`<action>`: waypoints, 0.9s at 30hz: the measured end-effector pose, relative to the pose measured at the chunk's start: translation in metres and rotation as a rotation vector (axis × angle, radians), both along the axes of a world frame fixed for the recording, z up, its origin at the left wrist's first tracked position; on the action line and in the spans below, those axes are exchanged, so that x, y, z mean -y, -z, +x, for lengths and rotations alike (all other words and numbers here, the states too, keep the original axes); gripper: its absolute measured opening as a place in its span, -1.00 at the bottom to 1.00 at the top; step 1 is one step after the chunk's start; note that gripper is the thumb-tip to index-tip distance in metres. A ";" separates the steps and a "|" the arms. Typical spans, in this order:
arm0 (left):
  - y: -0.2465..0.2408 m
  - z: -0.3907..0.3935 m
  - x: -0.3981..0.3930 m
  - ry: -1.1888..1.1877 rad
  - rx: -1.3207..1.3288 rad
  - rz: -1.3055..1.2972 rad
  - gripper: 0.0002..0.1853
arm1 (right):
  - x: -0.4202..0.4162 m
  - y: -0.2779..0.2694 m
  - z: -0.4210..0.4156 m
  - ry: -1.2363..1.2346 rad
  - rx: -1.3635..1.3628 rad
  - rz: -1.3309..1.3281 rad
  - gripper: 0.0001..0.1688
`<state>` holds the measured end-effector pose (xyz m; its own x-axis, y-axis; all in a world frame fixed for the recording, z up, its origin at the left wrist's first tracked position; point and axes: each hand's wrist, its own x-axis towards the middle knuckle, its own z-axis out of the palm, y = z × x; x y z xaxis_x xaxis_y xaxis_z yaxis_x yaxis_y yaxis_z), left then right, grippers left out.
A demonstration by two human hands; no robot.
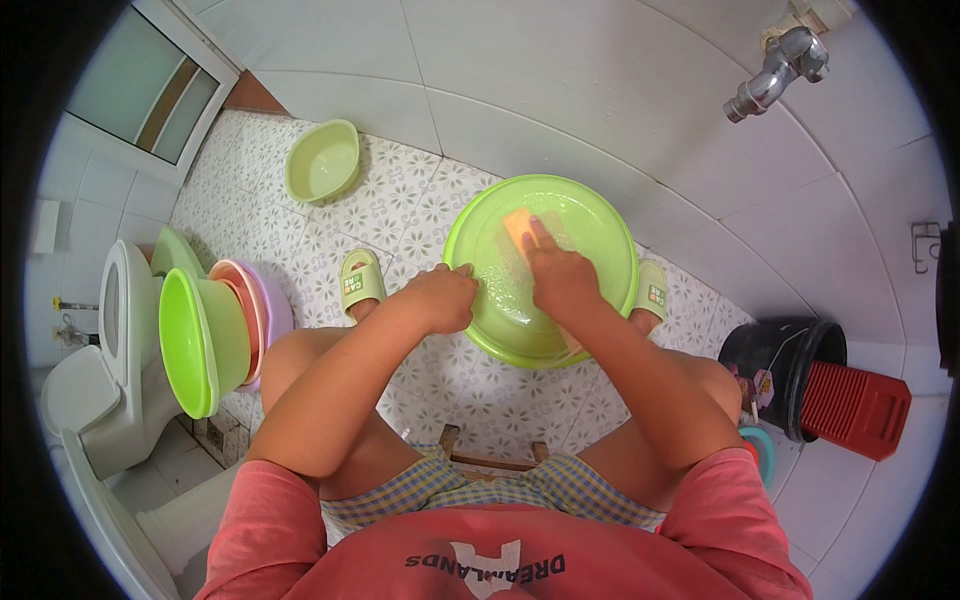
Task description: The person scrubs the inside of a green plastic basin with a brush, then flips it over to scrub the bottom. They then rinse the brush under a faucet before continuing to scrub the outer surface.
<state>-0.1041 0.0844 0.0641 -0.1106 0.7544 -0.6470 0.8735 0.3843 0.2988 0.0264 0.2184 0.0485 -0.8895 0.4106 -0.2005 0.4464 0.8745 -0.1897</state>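
A round lime-green plastic basin sits between my feet, its broad face wet and streaked with suds. I cannot tell whether its inside or its underside faces up. My left hand grips the rim on the left, with the fingers curled over the edge. An orange sponge lies against the basin's face. My right hand holds this sponge from the near side, fingers stretched along it. Blur surrounds the sponge and the fingers.
A small pale-green basin stands on the patterned tile floor. Nested basins lean by the toilet at left. A black bucket and red washboard are at right. A metal tap juts from the wall.
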 end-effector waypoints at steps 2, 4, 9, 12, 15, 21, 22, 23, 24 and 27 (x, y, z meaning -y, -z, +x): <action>0.003 0.000 0.001 0.001 0.011 0.011 -0.50 | -0.010 -0.002 0.002 0.077 0.000 -0.012 -0.25; 0.002 0.001 0.000 0.011 0.015 0.030 -0.46 | -0.017 -0.001 0.007 0.123 -0.021 0.005 -0.25; 0.003 0.005 -0.003 0.037 0.019 0.069 -0.45 | -0.029 -0.002 0.018 0.198 0.002 0.022 -0.25; 0.005 0.006 -0.005 0.034 0.007 0.044 -0.44 | -0.023 0.004 0.027 0.143 0.043 0.107 -0.20; 0.003 0.007 -0.006 0.026 0.002 0.039 -0.45 | -0.004 0.002 0.032 0.033 0.166 0.044 -0.22; -0.004 0.005 -0.010 -0.070 0.003 0.078 -0.39 | 0.005 0.000 0.022 0.030 0.063 -0.017 -0.18; -0.001 0.004 -0.009 -0.063 -0.015 0.139 -0.40 | -0.002 0.003 0.022 0.056 0.025 -0.023 -0.18; 0.006 0.003 -0.009 -0.056 -0.032 0.201 -0.41 | -0.008 0.004 0.023 0.082 -0.012 -0.028 -0.18; 0.009 0.003 -0.009 -0.051 -0.049 0.263 -0.42 | -0.014 0.002 0.023 0.116 0.000 -0.030 -0.19; 0.013 0.006 -0.013 -0.021 -0.051 0.300 -0.40 | -0.026 -0.005 0.029 0.211 0.026 -0.027 -0.19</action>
